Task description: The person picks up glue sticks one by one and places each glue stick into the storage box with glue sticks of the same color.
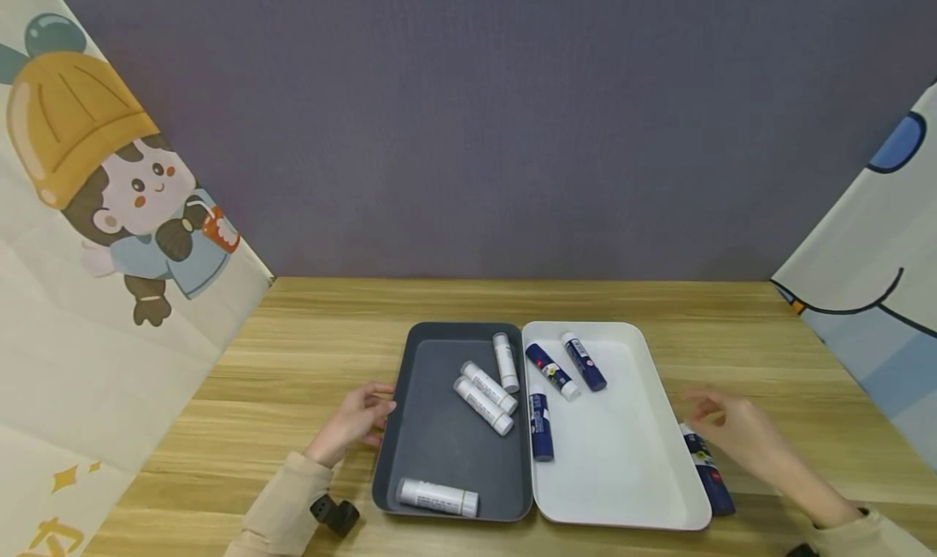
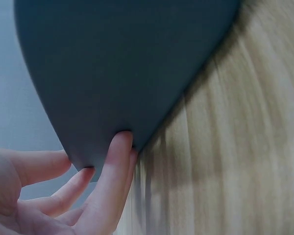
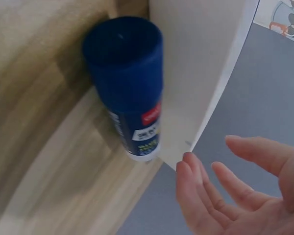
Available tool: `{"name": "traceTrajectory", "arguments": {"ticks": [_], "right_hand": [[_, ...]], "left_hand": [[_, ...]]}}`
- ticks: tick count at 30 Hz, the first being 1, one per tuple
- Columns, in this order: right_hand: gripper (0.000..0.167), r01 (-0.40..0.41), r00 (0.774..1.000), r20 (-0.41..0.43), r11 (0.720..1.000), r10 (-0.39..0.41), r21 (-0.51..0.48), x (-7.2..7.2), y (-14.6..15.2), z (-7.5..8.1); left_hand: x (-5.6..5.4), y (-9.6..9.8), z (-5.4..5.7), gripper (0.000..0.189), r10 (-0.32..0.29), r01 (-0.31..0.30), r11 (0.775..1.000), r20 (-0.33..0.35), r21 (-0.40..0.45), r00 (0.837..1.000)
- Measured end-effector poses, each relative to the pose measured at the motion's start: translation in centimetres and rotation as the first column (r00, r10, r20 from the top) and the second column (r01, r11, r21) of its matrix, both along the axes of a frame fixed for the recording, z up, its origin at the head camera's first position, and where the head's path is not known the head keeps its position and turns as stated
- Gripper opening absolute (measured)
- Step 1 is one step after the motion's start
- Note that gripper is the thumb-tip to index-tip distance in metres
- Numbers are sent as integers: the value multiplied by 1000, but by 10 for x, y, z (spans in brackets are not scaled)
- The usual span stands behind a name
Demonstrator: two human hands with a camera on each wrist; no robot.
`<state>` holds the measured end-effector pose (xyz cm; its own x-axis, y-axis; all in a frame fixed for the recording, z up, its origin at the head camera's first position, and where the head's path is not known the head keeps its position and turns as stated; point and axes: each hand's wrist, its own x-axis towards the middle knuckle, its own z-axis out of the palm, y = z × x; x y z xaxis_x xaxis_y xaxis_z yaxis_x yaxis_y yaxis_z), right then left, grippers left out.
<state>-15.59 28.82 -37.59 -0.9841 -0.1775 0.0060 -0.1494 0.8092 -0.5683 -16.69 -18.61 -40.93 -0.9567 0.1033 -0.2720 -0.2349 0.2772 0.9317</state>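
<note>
My left hand rests its fingers against the outer left wall of a dark grey tray; the left wrist view shows the fingertips touching that wall, thumb near the rim. My right hand is held beside the right wall of a white tray, thumb and fingers apart and nothing between them. Just below it lies a blue glue stick on the table along that wall, its white end partly behind the hand. In the right wrist view the same glue stick is apart from the fingers.
Several white glue sticks lie in the grey tray, one near its front edge, the others toward the right wall. Three blue glue sticks lie in the white tray's left and back part. Both trays stand side by side on a wooden table.
</note>
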Motion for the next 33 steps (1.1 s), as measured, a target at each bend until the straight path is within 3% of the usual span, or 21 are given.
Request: {"name": "traceTrajectory", "arguments": {"ticks": [15,25,33], "right_hand": [[51,9,990,139,999,-16,53,-3,11,-15],[47,11,992,121,995,-23,102,-4,14,-27],[51,45,984,172,998,-51,40,0,14,-34]], "left_hand": [[0,1,0,35,4,-4,1000,1,-12,1000],[-1,0,-4,36,-10,10,1000,-25,-14,1000],[-3,0,-5,36,0,-1,1000,-26,-24,1000]]}}
